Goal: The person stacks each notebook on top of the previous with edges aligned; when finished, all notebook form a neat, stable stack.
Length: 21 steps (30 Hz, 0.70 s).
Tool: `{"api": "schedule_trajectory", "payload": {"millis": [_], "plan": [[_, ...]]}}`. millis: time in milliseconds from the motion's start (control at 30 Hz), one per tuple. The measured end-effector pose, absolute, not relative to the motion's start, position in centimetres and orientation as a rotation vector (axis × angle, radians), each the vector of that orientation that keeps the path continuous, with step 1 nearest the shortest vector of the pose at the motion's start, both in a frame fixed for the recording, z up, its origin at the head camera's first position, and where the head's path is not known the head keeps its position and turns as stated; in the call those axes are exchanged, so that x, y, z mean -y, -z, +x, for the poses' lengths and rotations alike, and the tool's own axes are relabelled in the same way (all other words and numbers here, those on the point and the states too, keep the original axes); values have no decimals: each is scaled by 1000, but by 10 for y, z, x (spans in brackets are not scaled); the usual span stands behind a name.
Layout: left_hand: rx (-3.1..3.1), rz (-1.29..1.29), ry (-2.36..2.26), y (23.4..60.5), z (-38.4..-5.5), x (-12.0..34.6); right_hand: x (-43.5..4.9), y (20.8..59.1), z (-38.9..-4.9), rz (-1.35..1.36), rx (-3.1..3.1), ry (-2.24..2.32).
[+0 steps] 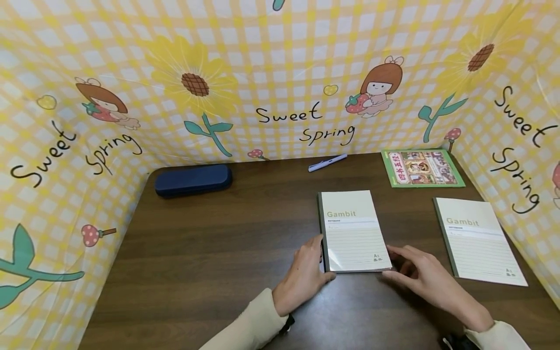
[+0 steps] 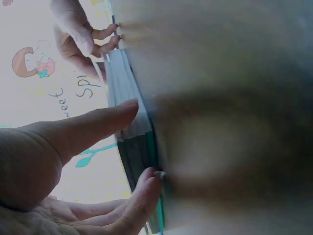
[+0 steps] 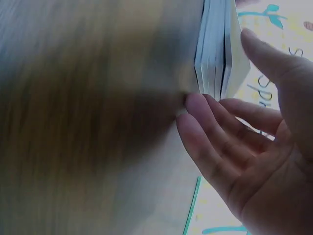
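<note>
A stack of notebooks lies on the table, its top one a cream Gambit notebook with a dark spine. My left hand is at the stack's near left corner. In the left wrist view its thumb rests against the page edges and a fingertip touches the spine side near the table. My right hand is at the near right corner, thumb and fingers apart. The right wrist view shows its fingers bent slightly beside the stack's corner. A green edge shows low in the stack; the lower covers are mostly hidden.
Another Gambit notebook lies to the right. Behind it is a green-bordered picture book. A pale lilac pen lies at the table's back edge, and a dark blue case at the back left. Yellow checked cloth walls the table.
</note>
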<state>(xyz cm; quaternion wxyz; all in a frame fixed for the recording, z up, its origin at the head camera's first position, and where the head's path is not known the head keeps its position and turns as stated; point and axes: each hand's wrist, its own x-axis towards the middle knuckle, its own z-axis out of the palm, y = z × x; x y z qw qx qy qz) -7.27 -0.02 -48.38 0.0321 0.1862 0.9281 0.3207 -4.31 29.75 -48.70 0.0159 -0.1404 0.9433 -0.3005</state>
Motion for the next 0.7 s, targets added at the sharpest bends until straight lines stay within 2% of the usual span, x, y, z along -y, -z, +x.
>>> {"api": "schedule_trajectory", "payload": {"millis": [400, 700], "plan": [[-2938, 602, -733, 475, -64, -8, -351, 488, -36, -456, -3067, 929], [-2982, 954, -703, 470, -64, -26, -396, 491, -27, -229, -3182, 830]]}}
